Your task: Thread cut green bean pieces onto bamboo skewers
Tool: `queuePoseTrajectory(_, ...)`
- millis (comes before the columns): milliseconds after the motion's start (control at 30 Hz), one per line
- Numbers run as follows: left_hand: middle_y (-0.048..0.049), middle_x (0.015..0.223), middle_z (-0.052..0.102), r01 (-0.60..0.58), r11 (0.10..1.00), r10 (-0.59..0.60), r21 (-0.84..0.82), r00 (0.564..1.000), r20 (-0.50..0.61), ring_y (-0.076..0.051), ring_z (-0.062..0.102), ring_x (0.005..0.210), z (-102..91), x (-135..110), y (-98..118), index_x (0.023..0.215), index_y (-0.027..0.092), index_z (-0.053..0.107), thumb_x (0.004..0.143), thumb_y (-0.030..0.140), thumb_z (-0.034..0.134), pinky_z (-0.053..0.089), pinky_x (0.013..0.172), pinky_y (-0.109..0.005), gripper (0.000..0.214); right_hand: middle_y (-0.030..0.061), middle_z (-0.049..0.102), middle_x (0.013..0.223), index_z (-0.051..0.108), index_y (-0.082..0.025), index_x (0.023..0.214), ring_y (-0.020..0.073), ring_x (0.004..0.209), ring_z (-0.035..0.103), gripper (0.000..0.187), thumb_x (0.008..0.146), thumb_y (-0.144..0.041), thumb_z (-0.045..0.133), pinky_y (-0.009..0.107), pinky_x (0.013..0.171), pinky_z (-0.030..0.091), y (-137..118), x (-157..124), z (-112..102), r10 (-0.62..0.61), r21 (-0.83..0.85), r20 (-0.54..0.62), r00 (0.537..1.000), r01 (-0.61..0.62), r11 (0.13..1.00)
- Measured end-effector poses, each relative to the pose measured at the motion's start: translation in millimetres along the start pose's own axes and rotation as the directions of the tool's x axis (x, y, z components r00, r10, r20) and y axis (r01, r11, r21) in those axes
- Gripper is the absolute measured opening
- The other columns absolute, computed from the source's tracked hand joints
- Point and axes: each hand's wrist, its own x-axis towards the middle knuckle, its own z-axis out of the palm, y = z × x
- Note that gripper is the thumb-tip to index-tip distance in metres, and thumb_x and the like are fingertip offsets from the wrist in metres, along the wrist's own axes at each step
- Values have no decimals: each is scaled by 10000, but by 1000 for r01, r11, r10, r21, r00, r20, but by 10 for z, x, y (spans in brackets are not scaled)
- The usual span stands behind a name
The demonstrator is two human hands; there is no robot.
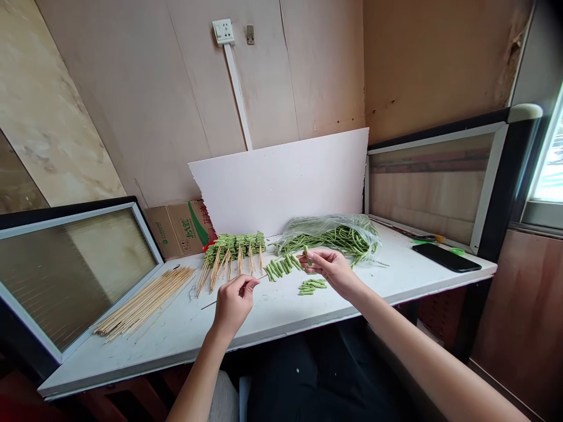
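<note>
My left hand (235,299) pinches a thin bamboo skewer (209,305) near its middle. Several short green bean pieces (281,267) are threaded side by side along the skewer's right part. At its far end, my right hand (329,268) grips one more cut bean piece (307,255) between thumb and fingers. Whether the tip has gone through that piece cannot be made out. Below the right hand, a small pile of cut bean pieces (311,286) lies on the white table (272,313).
Filled bean skewers (240,246) are stacked at the back, beside a plastic bag of long green beans (334,234). Bare skewers (143,302) lie at left before a cardboard box (178,228). A black phone (446,258) and scissors (422,237) rest at right. A white board (285,181) stands behind.
</note>
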Motion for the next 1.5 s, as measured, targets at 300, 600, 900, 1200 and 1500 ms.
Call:
queuePoseTrajectory(300,-17,766,752,-63,995,72,83,992,-107,-129,605,577,-2,-27,68,858,209,730,1031,265,577,439,600,-240,238,91,820,977,865,-227,1006,253,946,752,359,816,-531,864,378,863,601,6,-42,129,-37,8,-40,999,37,999)
queuePoseTrajectory(600,5,714,724,-172,956,212,236,965,-156,-131,596,568,28,-44,103,829,207,687,1016,163,559,403,588,-245,231,101,814,1016,861,-226,949,262,960,725,393,798,-589,849,409,878,580,21,-45,145,-85,-96,-65,994,78,992)
queuePoseTrajectory(900,8,706,720,-138,975,167,172,971,-170,-120,580,539,39,-43,110,833,206,696,1022,212,582,421,583,-227,221,70,789,876,851,-209,897,220,825,676,401,733,-573,891,358,768,537,-13,-85,216,-78,-169,-107,991,59,984)
queuePoseTrajectory(1200,3,662,708,-72,986,102,151,974,-201,-129,606,539,-10,7,47,835,198,721,1025,287,600,420,571,-229,242,116,814,1124,845,-218,1001,292,1076,726,478,961,-640,623,368,822,534,-25,29,-55,-163,-224,-78,984,142,964)
queuePoseTrajectory(1500,-16,710,740,-59,988,82,143,983,-162,-133,611,552,-32,19,-9,838,195,728,1030,287,578,422,584,-239,260,120,823,1053,846,-206,978,327,974,733,252,929,-403,696,427,873,541,466,274,-778,-93,-844,53,994,94,527)
